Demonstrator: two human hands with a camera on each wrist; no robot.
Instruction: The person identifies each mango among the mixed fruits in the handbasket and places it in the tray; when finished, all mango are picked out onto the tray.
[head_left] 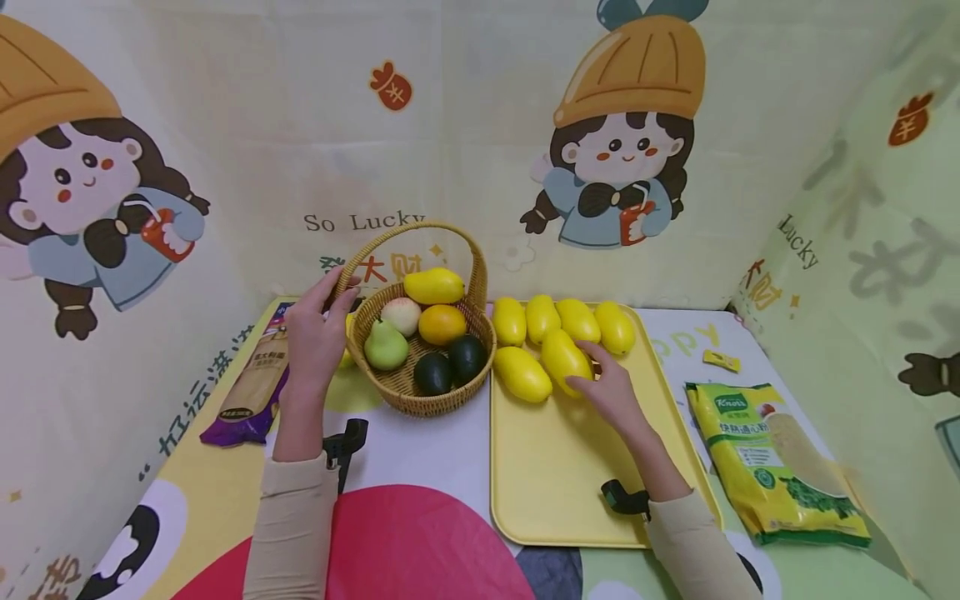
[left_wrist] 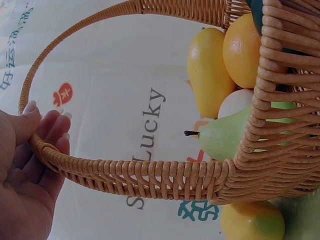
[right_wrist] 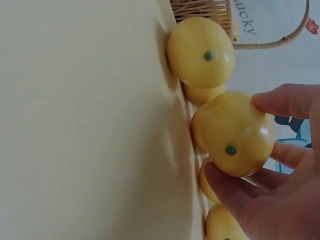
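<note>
My left hand [head_left: 311, 337] holds the arched handle [left_wrist: 120, 172] of a wicker basket [head_left: 427, 406], its thumb and fingers on either side of the cane. The basket tilts, its opening facing me. Inside are a yellow mango [head_left: 435, 286], a green pear [head_left: 386, 346], a pale peach [head_left: 401, 317], an orange [head_left: 442, 324] and two dark avocados [head_left: 467, 358]. Over the yellow tray [head_left: 570, 475], my right hand [head_left: 611, 387] grips another mango [right_wrist: 240, 132] between thumb and fingers. Several more mangoes, including one at the left [head_left: 522, 375], lie on the tray's far part.
A purple-ended pasta pack [head_left: 251, 375] lies left of the basket. Yellow fruit [left_wrist: 252, 220] shows partly behind the basket. Right of the tray are a green and yellow Knorr bag [head_left: 776, 462] and a small yellow packet [head_left: 722, 360]. A printed cloth wall [head_left: 465, 167] stands behind.
</note>
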